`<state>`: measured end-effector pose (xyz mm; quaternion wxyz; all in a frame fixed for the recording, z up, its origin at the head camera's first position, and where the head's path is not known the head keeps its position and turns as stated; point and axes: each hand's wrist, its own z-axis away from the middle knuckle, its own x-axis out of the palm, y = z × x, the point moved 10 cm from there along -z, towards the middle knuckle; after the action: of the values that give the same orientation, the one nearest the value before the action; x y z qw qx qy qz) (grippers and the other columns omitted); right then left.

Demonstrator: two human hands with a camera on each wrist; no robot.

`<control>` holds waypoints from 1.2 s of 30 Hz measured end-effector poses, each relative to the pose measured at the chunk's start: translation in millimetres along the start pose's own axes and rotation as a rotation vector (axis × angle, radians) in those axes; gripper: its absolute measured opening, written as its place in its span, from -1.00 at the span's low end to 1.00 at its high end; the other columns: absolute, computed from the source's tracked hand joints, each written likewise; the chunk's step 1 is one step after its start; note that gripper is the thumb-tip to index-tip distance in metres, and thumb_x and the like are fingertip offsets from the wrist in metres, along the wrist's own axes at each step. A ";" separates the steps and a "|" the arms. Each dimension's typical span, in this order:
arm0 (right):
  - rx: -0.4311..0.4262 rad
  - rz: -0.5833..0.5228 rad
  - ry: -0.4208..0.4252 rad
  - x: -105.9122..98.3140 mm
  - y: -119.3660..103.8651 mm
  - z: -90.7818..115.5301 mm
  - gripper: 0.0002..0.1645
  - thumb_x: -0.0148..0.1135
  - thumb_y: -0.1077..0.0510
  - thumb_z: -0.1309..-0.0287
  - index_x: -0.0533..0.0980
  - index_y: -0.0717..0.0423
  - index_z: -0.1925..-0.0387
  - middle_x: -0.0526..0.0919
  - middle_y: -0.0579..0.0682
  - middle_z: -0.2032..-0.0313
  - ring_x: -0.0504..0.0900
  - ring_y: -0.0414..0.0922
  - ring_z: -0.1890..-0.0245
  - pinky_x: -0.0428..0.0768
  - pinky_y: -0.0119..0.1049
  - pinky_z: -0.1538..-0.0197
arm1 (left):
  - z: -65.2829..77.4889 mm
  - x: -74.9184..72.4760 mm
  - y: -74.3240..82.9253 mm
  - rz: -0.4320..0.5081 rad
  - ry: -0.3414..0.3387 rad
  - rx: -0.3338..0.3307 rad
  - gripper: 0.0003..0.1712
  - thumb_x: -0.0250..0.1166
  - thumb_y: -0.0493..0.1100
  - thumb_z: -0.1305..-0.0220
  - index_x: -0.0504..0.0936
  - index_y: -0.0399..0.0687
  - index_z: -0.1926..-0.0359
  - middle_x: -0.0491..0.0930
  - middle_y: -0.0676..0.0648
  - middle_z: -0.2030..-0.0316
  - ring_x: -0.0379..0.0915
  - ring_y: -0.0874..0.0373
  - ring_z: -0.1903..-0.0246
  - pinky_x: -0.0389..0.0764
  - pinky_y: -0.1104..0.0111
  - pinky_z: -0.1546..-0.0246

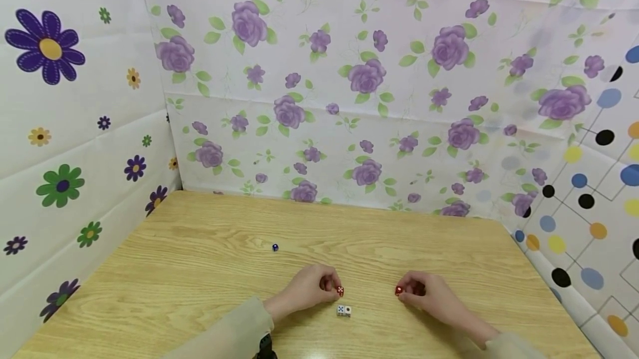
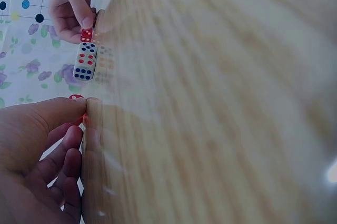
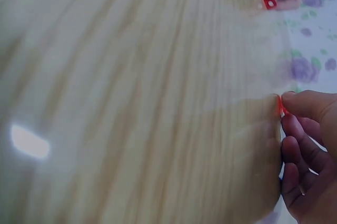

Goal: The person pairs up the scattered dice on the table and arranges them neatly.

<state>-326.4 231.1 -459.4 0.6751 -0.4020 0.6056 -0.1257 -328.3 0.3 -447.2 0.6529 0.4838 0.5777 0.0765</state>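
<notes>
White dice point(image 1: 344, 311): two, side by side and apparently touching, on the table point(image 1: 199, 270). The row's long axis runs left to right across the person's front. The left one's upper face bears blue pips, the right one's a single dark pip. The left wrist view also shows red pips on this pair.

Left red die point(image 1: 340, 291): just beyond the white dice, near their left end. A cube, sides apparently equal; a pipped face is turned up toward the head camera. Exact count not legible.

Right red die point(image 1: 399, 291): right of the white dice and a little beyond, clearly apart from them. Also a cube; in the left wrist view a face with white pips is turned toward the left hand point(image 1: 315, 287).

Left hand: thumb and forefinger nearly together, pinching the left red die; remaining fingers loosely curled. It lies beyond the white dice and to their left.

Right hand point(image 1: 430, 293): the same pinch on the right red die, remaining fingers curled. It lies to the right of the white dice.

Whether either red die bears on the table cannot be confirmed.

Blue die point(image 1: 275, 247): on the table, left of the white dice and well beyond them. Floral cloth point(image 1: 309, 70): upright, farthest beyond the white dice.
</notes>
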 end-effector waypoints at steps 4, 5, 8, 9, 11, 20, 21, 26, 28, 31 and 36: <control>-0.006 -0.005 0.004 8.8 -9.7 -6.2 -0.83 0.36 0.00 -0.20 0.63 -0.05 0.22 0.61 -0.14 0.45 0.46 -0.35 0.54 0.48 -0.42 0.46 | 0.2 -0.6 0.8 0.002 0.000 0.002 -0.91 0.45 -0.22 -0.14 0.67 -0.03 0.36 0.50 0.14 0.55 0.29 0.42 0.57 0.34 0.55 0.46; -0.008 -0.007 0.006 10.9 -12.3 -7.7 -0.82 0.36 -0.01 -0.20 0.63 -0.05 0.21 0.61 -0.14 0.45 0.47 -0.35 0.53 0.48 -0.43 0.44 | 0.2 -0.6 0.7 0.001 0.000 0.002 -0.91 0.45 -0.22 -0.14 0.67 -0.03 0.36 0.50 0.14 0.55 0.29 0.42 0.57 0.34 0.55 0.46; -0.026 -0.007 0.010 17.7 -21.0 -12.4 -0.83 0.37 -0.01 -0.18 0.63 -0.07 0.22 0.62 -0.15 0.44 0.48 -0.35 0.50 0.48 -0.43 0.41 | -0.2 -0.4 0.2 -0.003 -0.001 0.001 -0.90 0.46 -0.22 -0.14 0.67 -0.03 0.35 0.51 0.15 0.55 0.29 0.42 0.57 0.35 0.55 0.46; -0.032 -0.007 0.012 20.2 -23.7 -14.1 -0.83 0.38 -0.02 -0.17 0.63 -0.09 0.23 0.62 -0.15 0.44 0.48 -0.36 0.50 0.48 -0.44 0.41 | -0.3 -0.2 -0.1 -0.004 -0.001 0.000 -0.90 0.46 -0.22 -0.14 0.67 -0.03 0.35 0.51 0.15 0.56 0.29 0.42 0.57 0.35 0.55 0.46; -0.042 -0.012 0.011 25.0 -29.2 -17.1 -0.84 0.39 -0.02 -0.16 0.63 -0.11 0.24 0.63 -0.16 0.45 0.49 -0.36 0.49 0.48 -0.45 0.40 | -0.7 0.1 -0.5 -0.007 -0.001 -0.002 -0.90 0.46 -0.22 -0.14 0.67 -0.03 0.36 0.51 0.15 0.56 0.29 0.43 0.57 0.35 0.55 0.46; -0.059 -0.036 -0.005 43.3 -50.0 -27.3 -0.86 0.40 0.02 -0.16 0.64 -0.11 0.24 0.62 -0.16 0.46 0.48 -0.36 0.52 0.47 -0.45 0.44 | -2.6 0.8 -0.7 -0.012 -0.001 -0.007 -0.90 0.46 -0.22 -0.13 0.67 -0.02 0.37 0.48 0.17 0.57 0.29 0.44 0.58 0.33 0.56 0.48; -0.063 -0.041 -0.009 45.4 -52.0 -28.3 -0.87 0.40 0.04 -0.16 0.64 -0.11 0.25 0.62 -0.16 0.46 0.48 -0.36 0.52 0.48 -0.45 0.44 | -2.8 0.6 -0.5 -0.013 0.000 -0.006 -0.90 0.46 -0.22 -0.13 0.67 -0.02 0.37 0.48 0.17 0.57 0.29 0.44 0.58 0.33 0.56 0.48; -0.089 -0.042 -0.028 54.0 -61.6 -32.5 -0.90 0.39 0.09 -0.16 0.63 -0.09 0.27 0.62 -0.17 0.46 0.49 -0.36 0.51 0.48 -0.46 0.42 | -3.3 0.7 -0.2 -0.016 -0.007 -0.007 -0.90 0.46 -0.22 -0.13 0.68 -0.02 0.36 0.48 0.18 0.57 0.28 0.43 0.58 0.33 0.56 0.47; -0.091 -0.035 -0.039 57.3 -63.9 -33.6 -0.91 0.39 0.10 -0.16 0.63 -0.09 0.28 0.61 -0.17 0.47 0.48 -0.36 0.51 0.47 -0.46 0.42 | -3.3 0.9 -0.3 -0.016 -0.012 -0.012 -0.90 0.46 -0.22 -0.13 0.68 0.00 0.35 0.48 0.18 0.57 0.28 0.44 0.58 0.33 0.55 0.47; -0.090 -0.037 -0.053 61.5 -66.0 -34.9 -0.91 0.39 0.12 -0.16 0.63 -0.09 0.27 0.60 -0.18 0.47 0.47 -0.37 0.51 0.47 -0.46 0.42 | -3.2 1.2 -0.6 -0.014 -0.022 -0.015 -0.89 0.46 -0.22 -0.13 0.67 0.00 0.34 0.48 0.18 0.56 0.29 0.44 0.57 0.34 0.55 0.47; -0.088 -0.052 -0.066 66.0 -67.4 -36.4 -0.91 0.39 0.09 -0.17 0.64 -0.09 0.27 0.60 -0.16 0.48 0.47 -0.35 0.52 0.47 -0.45 0.43 | -2.3 0.7 2.1 -0.011 -0.026 0.000 -0.89 0.46 -0.24 -0.12 0.67 -0.04 0.33 0.52 0.13 0.55 0.32 0.42 0.55 0.37 0.54 0.45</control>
<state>-322.9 130.1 -457.7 0.6729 -0.4509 0.5773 -0.1028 -329.0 3.2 -445.9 0.6608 0.4814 0.5720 0.0666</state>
